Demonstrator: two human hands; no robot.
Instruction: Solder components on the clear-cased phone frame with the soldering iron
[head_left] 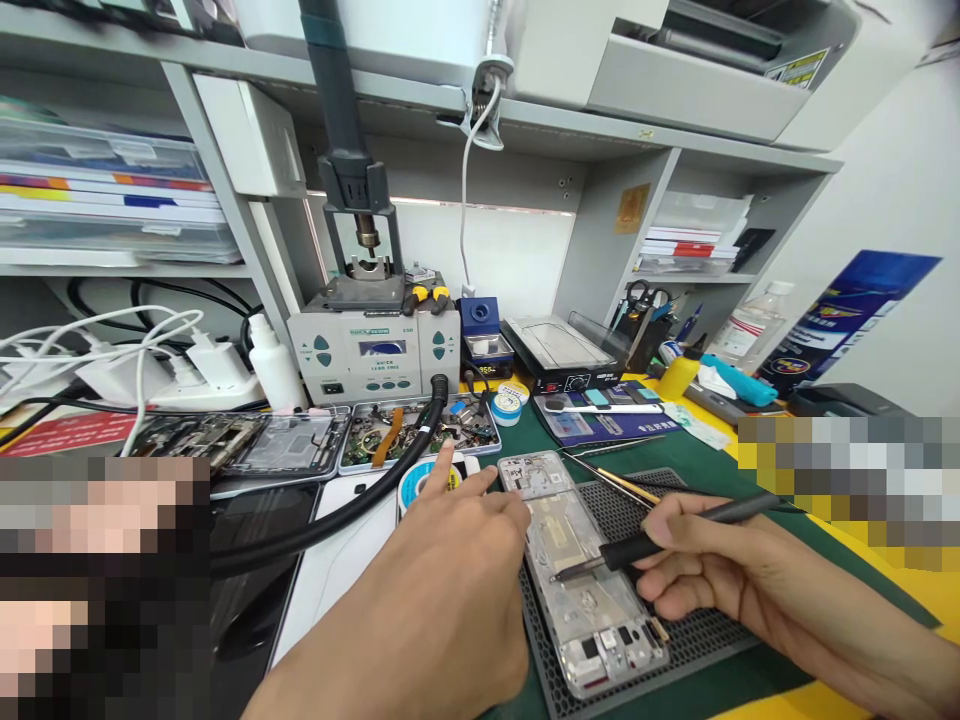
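- The opened phone [581, 565] lay back-up on the ribbed black mat [675, 640], near the front edge of the bench, its insides bare.
- The right hand [701, 570] was closed round a soldering iron [675, 535], held like a pen; the tip hovered over the middle of the phone, touching or just above the metal plate. I could not tell which from this angle.
- The left hand [457, 560] rested at the phone's left edge, fingers curled loosely and holding nothing, forefinger pointing away toward the solder reel [420, 482].
- Tweezers [611, 478] lay just beyond the phone on the mat's far edge.
- Further back stood the hot-air station [373, 352], its black hose [352, 500] curving toward the bench's left side past a tray of small parts [416, 430].
- The step in hand looked like solder work on a point inside the phone, the left hand steadying it.
- The next move would call for a steady tip, light pressure, and the phone kept from sliding on the mat.
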